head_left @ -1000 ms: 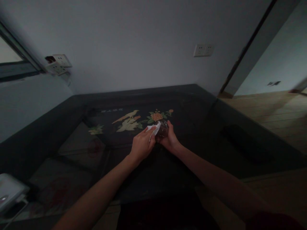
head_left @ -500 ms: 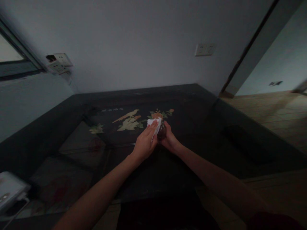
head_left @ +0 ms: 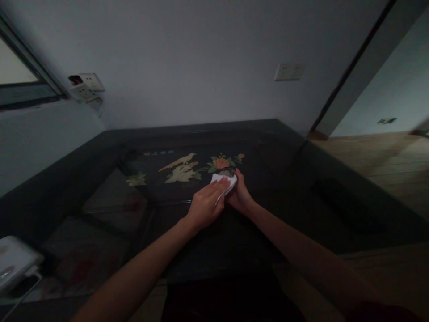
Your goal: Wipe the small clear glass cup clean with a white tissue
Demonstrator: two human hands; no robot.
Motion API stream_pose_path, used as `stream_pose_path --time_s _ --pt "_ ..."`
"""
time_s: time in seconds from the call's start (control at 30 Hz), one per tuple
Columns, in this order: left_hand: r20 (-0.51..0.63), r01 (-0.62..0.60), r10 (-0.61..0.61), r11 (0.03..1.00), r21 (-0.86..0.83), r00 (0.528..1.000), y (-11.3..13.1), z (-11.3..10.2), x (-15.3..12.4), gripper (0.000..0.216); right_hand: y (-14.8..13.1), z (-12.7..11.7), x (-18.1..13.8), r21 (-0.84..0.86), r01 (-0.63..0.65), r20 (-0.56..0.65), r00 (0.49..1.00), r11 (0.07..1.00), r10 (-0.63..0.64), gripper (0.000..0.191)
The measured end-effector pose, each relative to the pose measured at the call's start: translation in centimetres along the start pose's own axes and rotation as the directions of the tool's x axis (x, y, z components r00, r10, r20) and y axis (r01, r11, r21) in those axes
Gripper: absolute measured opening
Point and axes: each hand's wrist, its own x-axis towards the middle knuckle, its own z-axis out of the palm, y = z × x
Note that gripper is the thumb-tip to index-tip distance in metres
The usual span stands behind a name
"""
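Observation:
My left hand (head_left: 205,204) grips a folded white tissue (head_left: 232,180) and presses it against a small dark, shiny object (head_left: 229,171). That object may be glass; most of it lies behind the tissue and fingers, so its kind cannot be made out. Around its right side curls my right hand (head_left: 241,196), thumb and fingers closed on it. Both hands meet over the near middle of a dark glossy table (head_left: 214,255), just in front of an inlaid bird-and-flower picture (head_left: 182,172).
A white device with a cable (head_left: 20,261) stands at the table's left corner. On the right lies a dark flat shape (head_left: 345,203), hard to make out. Behind the table rises a pale wall with a double socket (head_left: 290,71); a socket with a plug (head_left: 89,87) is farther left.
The tissue has shifted slightly right and down across the dark object, covering more of its near side, while its far top now shows. My right hand still holds the object.

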Motion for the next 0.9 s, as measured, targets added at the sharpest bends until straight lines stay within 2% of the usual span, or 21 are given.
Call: stream_pose_path --time_s 0.17,0.33,0.47,0.6,0.73,0.9 --pt "0.046 0.054 -0.052 0.997 -0.048 0.998 0.1 0.15 0.52 0.051 0.61 0.34 -0.21 -0.035 0.054 0.053 0.997 0.998 -0.052 0.043" --pt "0.029 0.154 -0.153 0.988 -0.016 0.988 -0.38 0.25 0.49 0.048 0.43 0.49 -0.54 -0.012 0.012 0.05 0.999 1.0 -0.012 0.043" --pt "0.014 0.187 -0.187 0.982 0.011 0.982 -0.53 0.04 0.3 0.043 0.23 0.12 -0.43 0.025 0.002 0.035 0.999 1.0 -0.003 0.048" --pt "0.009 0.163 -0.163 0.986 0.041 0.987 -0.45 -0.06 0.12 0.04 0.05 -0.25 -0.16 0.052 -0.002 0.037 0.999 0.999 0.0 0.05" --pt "0.009 0.076 -0.076 0.997 0.003 0.997 -0.25 0.02 0.03 0.04 -0.28 -0.14 -0.19 0.073 -0.028 -0.011 1.0 0.997 0.029 0.051" --pt "0.094 0.016 -0.007 0.995 -0.099 0.996 -0.05 -0.05 0.3 0.048 -0.09 0.13 -0.36 0.038 0.013 -0.012 1.0 0.999 -0.012 0.047"
